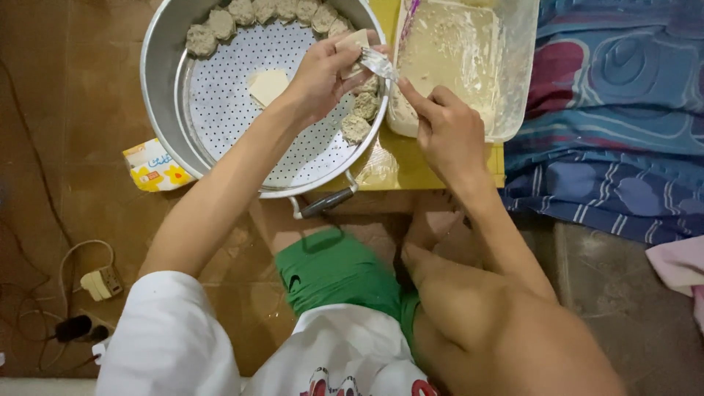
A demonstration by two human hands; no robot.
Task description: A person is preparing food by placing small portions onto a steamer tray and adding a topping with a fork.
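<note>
My left hand (323,73) holds a pale square dough wrapper (357,40) over the right rim of a round metal steamer pan (165,88). My right hand (444,128) grips a metal spoon (378,64), its bowl touching the wrapper. Several filled dumplings (361,117) line the pan's perforated tray along the top and right edge. One loose wrapper (268,86) lies flat on the tray. A clear plastic tub (513,66) smeared with pale filling stands just right of the pan.
A yellow board (411,169) lies under the tub. A small printed packet (154,167) sits on the brown floor left of the pan. Blue patterned bedding (616,147) is at the right. Cables and a plug adapter (101,282) lie at the lower left.
</note>
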